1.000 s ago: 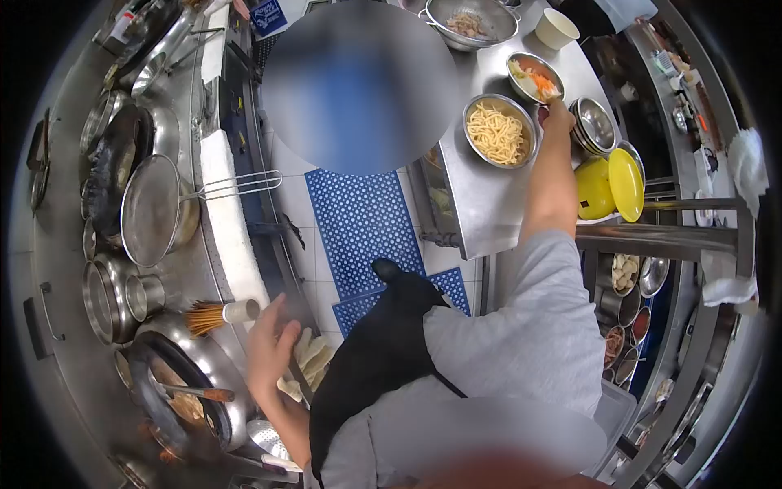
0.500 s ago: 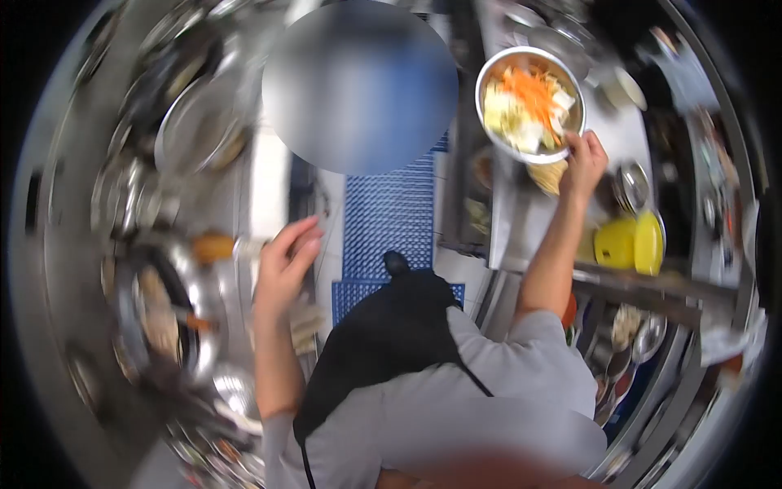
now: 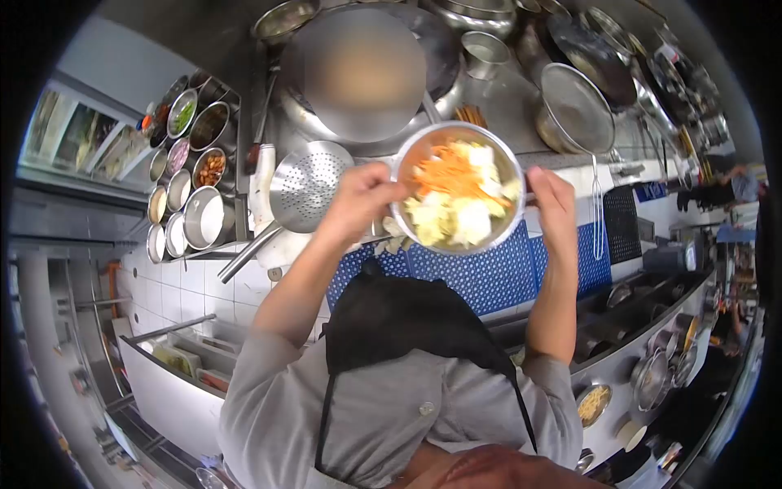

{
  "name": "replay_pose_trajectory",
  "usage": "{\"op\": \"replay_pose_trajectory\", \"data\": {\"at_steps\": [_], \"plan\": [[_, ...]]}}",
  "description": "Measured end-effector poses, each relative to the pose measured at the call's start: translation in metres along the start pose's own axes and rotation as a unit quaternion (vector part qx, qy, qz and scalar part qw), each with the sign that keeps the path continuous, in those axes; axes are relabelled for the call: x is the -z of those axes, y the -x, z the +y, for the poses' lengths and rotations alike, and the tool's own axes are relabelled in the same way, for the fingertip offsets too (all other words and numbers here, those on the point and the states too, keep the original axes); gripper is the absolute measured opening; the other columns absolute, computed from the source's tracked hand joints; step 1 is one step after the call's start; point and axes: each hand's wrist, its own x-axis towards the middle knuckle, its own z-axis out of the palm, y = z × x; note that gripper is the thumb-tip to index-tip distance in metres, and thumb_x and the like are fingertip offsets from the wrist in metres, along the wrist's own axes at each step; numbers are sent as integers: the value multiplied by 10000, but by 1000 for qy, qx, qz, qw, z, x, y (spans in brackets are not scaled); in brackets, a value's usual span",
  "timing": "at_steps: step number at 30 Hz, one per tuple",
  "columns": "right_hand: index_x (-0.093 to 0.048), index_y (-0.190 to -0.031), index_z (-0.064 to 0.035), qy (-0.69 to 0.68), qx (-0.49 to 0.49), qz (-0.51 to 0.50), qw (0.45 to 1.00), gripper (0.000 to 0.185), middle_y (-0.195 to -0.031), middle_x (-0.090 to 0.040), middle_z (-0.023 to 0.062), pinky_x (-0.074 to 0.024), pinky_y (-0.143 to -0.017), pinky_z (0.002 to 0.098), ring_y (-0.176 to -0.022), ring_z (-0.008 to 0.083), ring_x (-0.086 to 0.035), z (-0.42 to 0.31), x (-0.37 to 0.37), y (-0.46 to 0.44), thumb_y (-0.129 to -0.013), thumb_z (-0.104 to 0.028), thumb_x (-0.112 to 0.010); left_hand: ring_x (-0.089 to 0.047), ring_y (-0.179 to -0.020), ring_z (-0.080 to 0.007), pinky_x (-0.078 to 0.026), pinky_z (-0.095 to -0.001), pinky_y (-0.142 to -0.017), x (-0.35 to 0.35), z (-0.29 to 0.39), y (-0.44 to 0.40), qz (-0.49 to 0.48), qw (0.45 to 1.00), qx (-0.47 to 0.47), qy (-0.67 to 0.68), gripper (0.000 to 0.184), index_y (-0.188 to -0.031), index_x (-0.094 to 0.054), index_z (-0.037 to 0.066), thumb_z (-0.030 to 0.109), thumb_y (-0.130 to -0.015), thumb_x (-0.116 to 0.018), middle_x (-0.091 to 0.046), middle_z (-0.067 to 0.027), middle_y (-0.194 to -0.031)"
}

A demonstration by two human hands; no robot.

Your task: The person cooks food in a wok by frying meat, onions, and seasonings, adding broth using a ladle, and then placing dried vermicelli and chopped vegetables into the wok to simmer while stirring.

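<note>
A round metal bowl (image 3: 507, 232) is held level between my two hands, in front of the stove. Inside it lie shredded carrot (image 3: 452, 173) and pieces of pale cabbage-like vegetable (image 3: 436, 216). My left hand (image 3: 364, 200) grips the bowl's left rim, thumb pointing inward. On the opposite side, my right hand (image 3: 554, 202) grips the right rim, its fingers partly hidden. Just beyond the bowl is a large wok (image 3: 444, 49) on the burner, its middle covered by a blurred disc. A perforated metal skimmer (image 3: 309, 187) rests beside my left hand.
Metal containers of ingredients (image 3: 209, 169) stand at the left. A round mesh strainer (image 3: 578, 110) lies to the right on the steel stove top (image 3: 517, 114), with a wire whisk (image 3: 597, 216) hanging below. Blue mats (image 3: 472, 273) cover the floor. Behind me runs another counter (image 3: 611, 371).
I have turned from the side counter to the stove, bringing the bowl along. My left hand, empty before, has taken hold of the bowl's other side.
</note>
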Motion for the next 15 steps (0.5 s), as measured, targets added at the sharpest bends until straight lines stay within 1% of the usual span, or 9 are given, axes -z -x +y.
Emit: {"op": "replay_pose_trajectory", "data": {"at_steps": [1, 2, 3, 4, 5, 7, 10, 13, 15], "plan": [[-705, -966, 39, 97, 35, -7, 995, 278, -844, -684, 86, -514, -681, 306, -780, 177, -646, 8, -5, -18, -980, -216, -594, -575, -611, -64, -452, -206, -547, 1, 17, 16, 56, 997, -10, 45, 93, -814, -666, 48, 112, -854, -720, -646, 1, -735], [-698, -1026, 42, 282, 166, -46, 944, 277, -968, -703, 185, -526, -806, 368, -896, 318, -663, -4, -22, -39, -922, -203, -621, -604, -635, -73, -484, -217, -559, 20, 17, 23, 84, 996, -21, 31, 81, -833, -666, 36, 102, -859, -706, -669, -13, -770], [-657, -1128, 43, 394, 174, -54, 901, 364, -1058, -675, 258, -493, -921, 425, -1044, 406, -627, -2, -47, -58, -874, -218, -645, -631, -659, -89, -520, -235, -581, 43, 19, 28, 114, 992, -36, 39, 70, -838, -661, 27, 86, -861, -692, -685, -32, -797], [-584, -1243, 31, 467, 123, -85, 872, 466, -1056, -676, 273, -487, -927, 481, -1065, 431, -628, -7, -71, -72, -864, -230, -659, -658, -683, -105, -556, -252, -603, 62, 20, 32, 143, 987, -50, 47, 60, -842, -656, 19, 70, -862, -678, -702, -51, -823], [-533, -1300, 23, 519, 29, -152, 840, 495, -1049, -672, 298, -479, -938, 514, -1065, 453, -631, 0, -91, -96, -865, -185, -642, -656, -682, -105, -555, -253, -601, 80, 22, 38, 165, 982, -64, 59, 54, -842, -656, 20, 65, -862, -675, -701, -51, -822], [-516, -1382, -9, 549, -48, -110, 827, 539, -1132, -654, 307, -474, -969, 497, -1124, 445, -613, 9, -114, -122, -874, -162, -609, -654, -680, -104, -552, -255, -596, 113, 24, 52, 206, 970, -94, 83, 42, -841, -657, 21, 55, -862, -668, -699, -52, -819], [-496, -1406, -10, 511, -30, -71, 856, 550, -1120, -649, 326, -469, -973, 509, -1133, 463, -600, -4, -123, -126, -881, -147, -586, -683, -707, -126, -593, -286, -660, 165, 6, 64, 273, 955, -88, 76, 23, -859, -649, 27, 46, -872, -655, -719, -75, -863], [-525, -1325, -9, 487, 56, -55, 870, 458, -1065, -659, 332, -483, -946, 531, -1065, 484, -623, 6, -132, -136, -887, -125, -589, -679, -696, -126, -585, -282, -650, 193, -11, 66, 295, 942, -94, 127, 31, -849, -645, 45, 48, -880, -649, -716, -74, -856], [-500, -1373, -28, 507, 34, -85, 857, 498, -1070, -654, 338, -482, -948, 529, -1068, 486, -620, 1, -141, -146, -894, -132, -586, -666, -685, -126, -577, -280, -638, 194, -10, 65, 310, 938, -94, 127, 72, -813, -620, 54, 45, -878, -650, -699, -65, -829]]}}
